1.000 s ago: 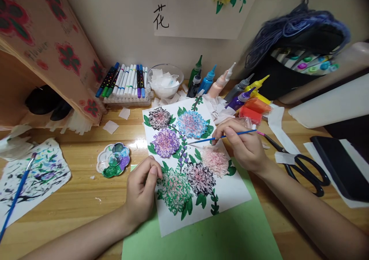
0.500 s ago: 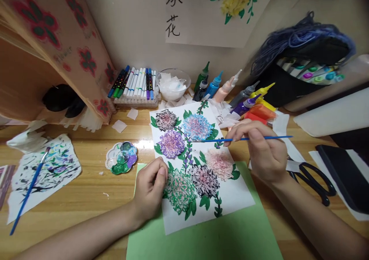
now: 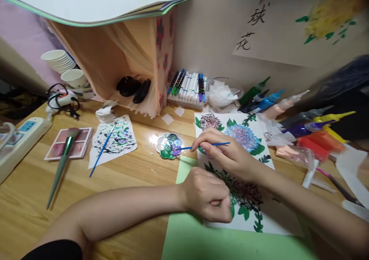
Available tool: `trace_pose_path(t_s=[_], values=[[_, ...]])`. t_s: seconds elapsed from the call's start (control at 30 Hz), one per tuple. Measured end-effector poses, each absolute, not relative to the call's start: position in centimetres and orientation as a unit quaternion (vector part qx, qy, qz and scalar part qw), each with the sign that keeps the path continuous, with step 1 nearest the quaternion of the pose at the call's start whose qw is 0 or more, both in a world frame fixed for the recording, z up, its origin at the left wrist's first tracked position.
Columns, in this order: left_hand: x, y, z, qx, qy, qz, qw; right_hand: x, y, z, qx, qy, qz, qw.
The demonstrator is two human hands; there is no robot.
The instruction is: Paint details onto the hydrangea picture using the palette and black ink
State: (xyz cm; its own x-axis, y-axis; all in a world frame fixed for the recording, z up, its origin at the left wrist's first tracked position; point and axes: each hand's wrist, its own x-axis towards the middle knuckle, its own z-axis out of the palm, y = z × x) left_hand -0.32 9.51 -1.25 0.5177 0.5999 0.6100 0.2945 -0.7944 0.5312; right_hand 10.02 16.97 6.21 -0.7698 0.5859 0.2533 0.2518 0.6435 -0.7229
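Note:
My right hand (image 3: 221,152) grips a thin blue paintbrush (image 3: 186,148), whose tip is at the purple paint on the flower-shaped palette (image 3: 168,146). My left hand (image 3: 206,194) is a closed fist resting on the lower left of the flower painting (image 3: 282,217); nothing shows in it. The white painting carries textured flowers, among them a blue-pink one (image 3: 243,136), with green leaves. My right hand and forearm cover part of it. Beneath the painting lies a green sheet (image 3: 196,240).
A second blue brush (image 3: 102,150) rests on a paint-smeared paper (image 3: 127,139). Left of it are a makeup palette (image 3: 85,143) and large brush (image 3: 62,168). Markers (image 3: 188,85), a bowl of paper pieces (image 3: 221,93) and paint bottles (image 3: 271,100) stand behind.
My right hand has moved the brush left from the painting to the palette. The view has turned left, bringing the power strip, cups and makeup palette into sight.

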Motion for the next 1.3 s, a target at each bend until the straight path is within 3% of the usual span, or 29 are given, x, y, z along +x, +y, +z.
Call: trace_pose_path(t_s=[0.17,0.33,0.43,0.5,0.67,0.97,1.3], values=[[-0.2,9.2,-0.7,0.845,0.272,0.428,0.169,8.8,17.0,5.7,-0.222,-0.884,0.346,0.223],[-5.5,8.2,1.4,0.843,0.236,0.482,0.041,9.1,17.0,5.8,-0.246,-0.876,0.333,0.248],[-10.6,7.8,2.4,0.796,0.396,0.457,0.027,9.2,16.9,5.9,-0.252,-0.87,0.337,0.256],[-13.1,7.9,2.5,0.746,0.533,0.396,0.045,9.1,16.8,5.9,-0.249,-0.872,0.334,0.257],[-15.2,8.9,1.9,0.733,0.597,0.289,0.154,8.9,16.7,5.9,-0.249,-0.875,0.32,0.266],[-15.3,13.7,1.8,0.683,0.653,0.24,0.225,8.7,16.8,5.7,-0.266,-0.869,0.335,0.249],[-14.6,13.4,1.3,0.642,0.67,0.283,0.244,8.8,16.2,5.0,-0.232,-0.887,0.3,0.266]])
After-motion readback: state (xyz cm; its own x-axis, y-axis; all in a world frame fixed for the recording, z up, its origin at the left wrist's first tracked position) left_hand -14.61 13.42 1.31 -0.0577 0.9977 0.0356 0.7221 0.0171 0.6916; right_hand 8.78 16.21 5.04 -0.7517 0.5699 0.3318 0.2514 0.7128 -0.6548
